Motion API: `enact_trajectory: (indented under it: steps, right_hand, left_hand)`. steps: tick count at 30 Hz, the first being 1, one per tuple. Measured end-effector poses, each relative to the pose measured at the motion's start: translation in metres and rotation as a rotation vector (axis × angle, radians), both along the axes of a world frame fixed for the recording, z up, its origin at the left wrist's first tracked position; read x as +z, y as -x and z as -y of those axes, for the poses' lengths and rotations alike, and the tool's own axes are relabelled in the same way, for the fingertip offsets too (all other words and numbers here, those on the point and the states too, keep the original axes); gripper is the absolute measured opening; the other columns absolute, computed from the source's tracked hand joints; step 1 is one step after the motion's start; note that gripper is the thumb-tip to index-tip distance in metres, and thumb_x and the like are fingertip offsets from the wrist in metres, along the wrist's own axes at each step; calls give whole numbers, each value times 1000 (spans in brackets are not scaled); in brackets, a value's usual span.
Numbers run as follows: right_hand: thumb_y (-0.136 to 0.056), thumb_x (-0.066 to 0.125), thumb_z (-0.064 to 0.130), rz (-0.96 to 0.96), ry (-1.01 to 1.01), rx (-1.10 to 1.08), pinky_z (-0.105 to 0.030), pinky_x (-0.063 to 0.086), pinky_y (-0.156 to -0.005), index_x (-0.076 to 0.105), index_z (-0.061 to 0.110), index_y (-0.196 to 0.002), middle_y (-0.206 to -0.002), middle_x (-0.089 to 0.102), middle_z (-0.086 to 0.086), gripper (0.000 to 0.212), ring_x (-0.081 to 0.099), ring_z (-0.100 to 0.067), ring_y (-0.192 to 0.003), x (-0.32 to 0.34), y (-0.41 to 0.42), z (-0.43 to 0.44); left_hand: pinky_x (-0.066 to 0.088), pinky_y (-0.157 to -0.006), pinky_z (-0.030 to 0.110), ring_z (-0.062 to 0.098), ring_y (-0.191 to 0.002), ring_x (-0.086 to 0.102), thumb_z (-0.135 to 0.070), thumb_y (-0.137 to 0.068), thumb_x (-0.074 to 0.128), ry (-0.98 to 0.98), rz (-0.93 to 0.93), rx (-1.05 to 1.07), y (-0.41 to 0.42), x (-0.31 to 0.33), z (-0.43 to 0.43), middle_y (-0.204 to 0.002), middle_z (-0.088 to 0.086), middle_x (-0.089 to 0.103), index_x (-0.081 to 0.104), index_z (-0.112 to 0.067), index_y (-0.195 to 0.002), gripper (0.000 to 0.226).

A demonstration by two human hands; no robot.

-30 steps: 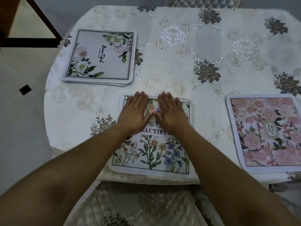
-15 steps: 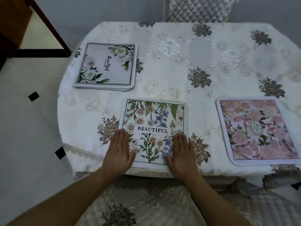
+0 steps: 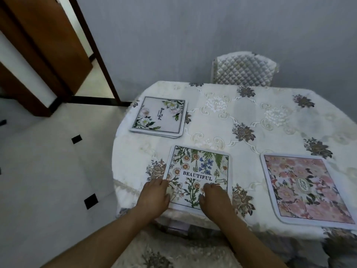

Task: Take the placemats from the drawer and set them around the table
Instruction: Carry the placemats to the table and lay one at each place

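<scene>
Three floral placemats lie on the round table (image 3: 222, 120). Nearest me is the wildflower mat printed "BEAUTIFUL" (image 3: 199, 167), at the table's front edge. My left hand (image 3: 154, 196) rests on its near left corner and my right hand (image 3: 215, 198) on its near right part, both palm down. A white-flower mat (image 3: 160, 117) tops a small stack at the far left. The pink rose mat (image 3: 303, 188) lies at the right, untouched.
A quilted chair back (image 3: 243, 70) stands behind the table against the grey wall. Another cushioned seat (image 3: 173, 252) is just below my arms. A brown wooden door frame (image 3: 92, 47) and white tiled floor (image 3: 48, 171) are to the left.
Both hands slid from the mat's far edge back to its near edge, spreading apart. The view pulled back and up, showing the wall and the doorway.
</scene>
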State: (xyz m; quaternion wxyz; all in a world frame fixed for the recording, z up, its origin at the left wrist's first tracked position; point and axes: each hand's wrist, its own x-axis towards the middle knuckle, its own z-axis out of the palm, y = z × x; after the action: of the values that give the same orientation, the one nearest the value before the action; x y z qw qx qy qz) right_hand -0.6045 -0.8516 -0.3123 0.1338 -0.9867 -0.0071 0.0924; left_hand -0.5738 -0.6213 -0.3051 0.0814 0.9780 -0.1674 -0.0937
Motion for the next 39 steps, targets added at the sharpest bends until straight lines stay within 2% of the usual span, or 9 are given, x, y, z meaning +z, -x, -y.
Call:
enact_trajectory:
  steps: [4,8,16,20,24,34,36,39]
  right_hand:
    - [-90,48,33,98,-8,147,-35,38,-67,54,14,-99,-93,60,-9,22,58,-28,-85,43,-12,-64]
    - [-86,47,34,147,9,249,-37,45,-73,57,13,-105,-99,61,-11,29,59,-30,-88,71,-14,-146]
    - [-86,50,39,169,51,375,-37,41,-75,53,13,-101,-99,59,-11,30,58,-34,-93,94,-5,-347]
    - [-81,48,38,172,-11,424,-34,33,-66,41,18,-81,-90,58,-12,21,58,-35,-86,99,-3,-431]
    - [-80,46,42,165,29,471,-35,40,-64,39,19,-82,-88,57,-11,24,58,-34,-82,98,-15,-478]
    - [-86,49,40,70,26,397,-31,31,-64,36,18,-83,-90,56,-9,26,57,-31,-83,58,-130,-516]
    - [-87,49,40,60,7,389,-30,32,-64,40,18,-85,-87,51,-5,24,58,-28,-85,48,-171,-532]
    - [-89,49,39,34,-4,402,-32,35,-70,51,14,-99,-97,56,-7,27,57,-28,-92,46,-230,-557]
  left_hand:
    - [41,-82,35,26,-100,56,-39,-87,53,-38,67,84,2,37,-53,-104,4,63,61,-19,-107,29]
    - [41,-82,37,27,-99,56,-40,-88,50,-56,112,174,16,61,-132,-100,4,63,58,-18,-100,26]
    - [37,-86,38,25,-102,52,-42,-88,49,7,192,275,64,84,-327,-104,3,60,54,-20,-105,28]
    - [37,-91,39,27,-103,52,-42,-90,48,-24,179,344,77,93,-418,-106,5,60,54,-18,-108,31]
    - [38,-93,40,27,-102,53,-42,-90,47,-55,171,379,71,90,-478,-105,5,61,54,-18,-109,32]
    - [38,-90,39,26,-98,54,-42,-90,48,-98,93,342,-38,70,-527,-103,6,61,55,-17,-108,31]
    - [37,-91,38,25,-100,54,-42,-91,48,-110,87,348,-79,69,-538,-103,6,60,55,-16,-109,32]
    - [36,-91,36,24,-99,53,-42,-93,48,-127,64,369,-139,72,-553,-103,5,60,55,-16,-109,31]
